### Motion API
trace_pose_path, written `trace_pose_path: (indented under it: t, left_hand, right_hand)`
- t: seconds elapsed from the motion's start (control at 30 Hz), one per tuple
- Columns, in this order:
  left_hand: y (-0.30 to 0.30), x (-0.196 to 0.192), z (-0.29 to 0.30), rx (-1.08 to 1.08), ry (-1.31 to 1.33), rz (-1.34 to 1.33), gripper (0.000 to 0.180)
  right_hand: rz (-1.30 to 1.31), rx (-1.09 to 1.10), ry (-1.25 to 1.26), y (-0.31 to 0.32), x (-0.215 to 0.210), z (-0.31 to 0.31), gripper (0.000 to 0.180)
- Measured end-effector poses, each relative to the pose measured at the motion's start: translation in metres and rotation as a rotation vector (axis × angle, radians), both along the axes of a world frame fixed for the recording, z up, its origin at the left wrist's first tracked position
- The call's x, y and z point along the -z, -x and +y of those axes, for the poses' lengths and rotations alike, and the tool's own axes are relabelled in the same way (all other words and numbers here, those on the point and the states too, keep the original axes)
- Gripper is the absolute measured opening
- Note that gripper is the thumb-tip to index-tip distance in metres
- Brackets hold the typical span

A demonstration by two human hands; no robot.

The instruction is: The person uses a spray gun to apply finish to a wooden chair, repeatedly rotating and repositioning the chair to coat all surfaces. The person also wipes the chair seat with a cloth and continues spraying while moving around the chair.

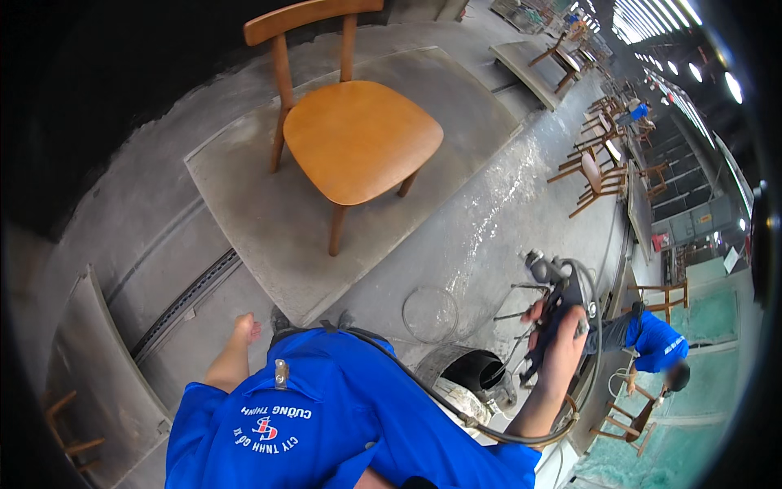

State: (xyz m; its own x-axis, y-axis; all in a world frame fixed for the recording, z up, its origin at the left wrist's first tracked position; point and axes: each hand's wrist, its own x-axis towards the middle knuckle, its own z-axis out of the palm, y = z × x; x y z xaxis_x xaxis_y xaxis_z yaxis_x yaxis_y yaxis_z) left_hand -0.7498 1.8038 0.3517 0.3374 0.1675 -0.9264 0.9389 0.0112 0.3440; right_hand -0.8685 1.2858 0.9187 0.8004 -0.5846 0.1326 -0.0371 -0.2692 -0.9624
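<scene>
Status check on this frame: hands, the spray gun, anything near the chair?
Right hand gripping spray gun, hose trailing. Left hand empty, hanging open. Wooden chair upright on grey pallet, unobstructed.

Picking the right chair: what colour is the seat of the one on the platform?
Warm orange-brown wood seat, clearest in the head view.

Right hand grips a spray gun near a wooden chair.

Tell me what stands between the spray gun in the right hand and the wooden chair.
Nothing visible does. The right hand holds the spray gun over bare grey floor, and the wooden chair stands alone on its platform. The bucket sits below, aside.
</scene>
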Motion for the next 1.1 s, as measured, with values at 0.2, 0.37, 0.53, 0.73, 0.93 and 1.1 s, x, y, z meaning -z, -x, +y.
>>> trace_pose_path:
  t: [0.2, 0.37, 0.53, 0.73, 0.93, 1.1]
  left_hand:
    - [-0.032, -0.012, 0.021, -0.001, -0.052, -0.034, 0.051]
    - [-0.061, -0.009, 0.017, 0.007, 0.029, -0.094, 0.050]
    - [-0.070, 0.000, 0.017, 0.022, -0.010, -0.088, 0.044]
    - [-0.071, 0.002, 0.022, 0.019, 0.045, -0.083, 0.051]
    - [-0.060, 0.007, 0.033, -0.043, 0.071, -0.074, 0.051]
    - [-0.039, 0.013, 0.056, -0.114, 0.066, -0.045, 0.049]
  right_hand:
    - [0.077, -0.194, -0.001, -0.004, -0.008, 0.056, 0.064]
    - [0.049, -0.080, 0.099, -0.025, -0.007, 0.082, 0.045]
    - [0.067, -0.200, 0.300, -0.045, 0.005, 0.115, 0.047]
    - [-0.048, -0.368, 0.776, -0.084, 0.016, 0.151, 0.063]
    - [0.056, -0.503, 0.959, -0.115, 0.026, 0.191, 0.066]
    - [-0.011, -0.640, 0.914, -0.117, 0.021, 0.221, 0.070]
